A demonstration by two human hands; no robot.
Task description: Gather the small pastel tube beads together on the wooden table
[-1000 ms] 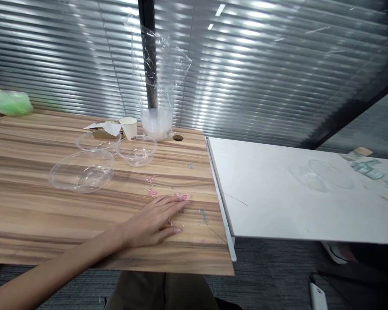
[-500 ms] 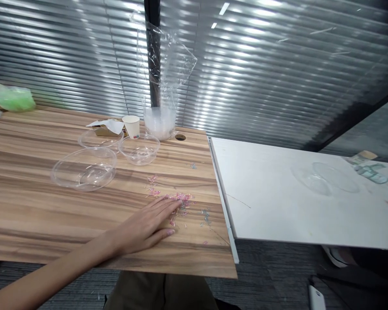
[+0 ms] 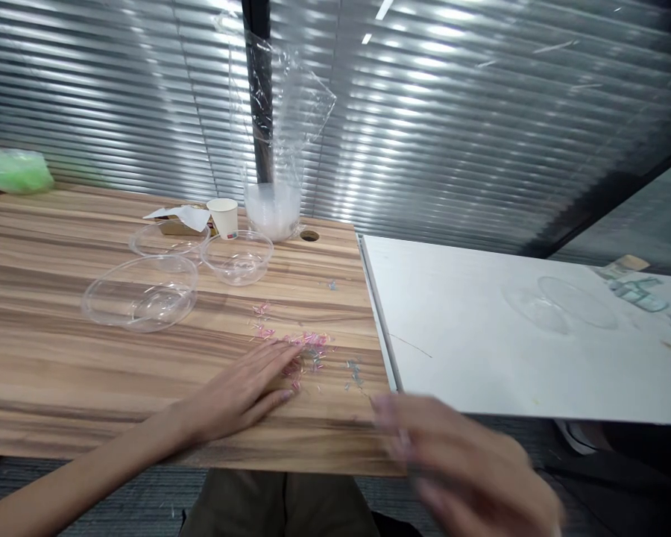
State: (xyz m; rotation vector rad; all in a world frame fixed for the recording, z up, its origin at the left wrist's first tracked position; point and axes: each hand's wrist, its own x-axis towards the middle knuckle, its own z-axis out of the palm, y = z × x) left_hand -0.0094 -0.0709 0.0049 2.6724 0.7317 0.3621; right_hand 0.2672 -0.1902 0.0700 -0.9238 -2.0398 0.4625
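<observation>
My left hand (image 3: 240, 391) lies flat on the wooden table, fingers stretched out and fingertips touching a scatter of small pink bits (image 3: 312, 341). Bluish bits (image 3: 316, 359) are mixed among them, and a few more blue-grey bits (image 3: 354, 371) lie apart to the right. At the table's right front corner, my right hand (image 3: 464, 459) is smeared by motion. Its fingertips are near a thin brown strand (image 3: 363, 391) on the wood. I cannot make out whether it holds anything.
Clear plastic bowls (image 3: 89, 302) stand on the left of the wooden table (image 3: 33, 373). Behind them are a paper cup (image 3: 224, 218), a small box (image 3: 174, 227) and a bag of stacked plastic cups (image 3: 273, 212). A lower white table (image 3: 452, 335) adjoins on the right, carrying clear lids (image 3: 578, 304).
My right hand has come into view from the lower right, over the table corner. My left hand has shifted slightly left, uncovering more pink bits.
</observation>
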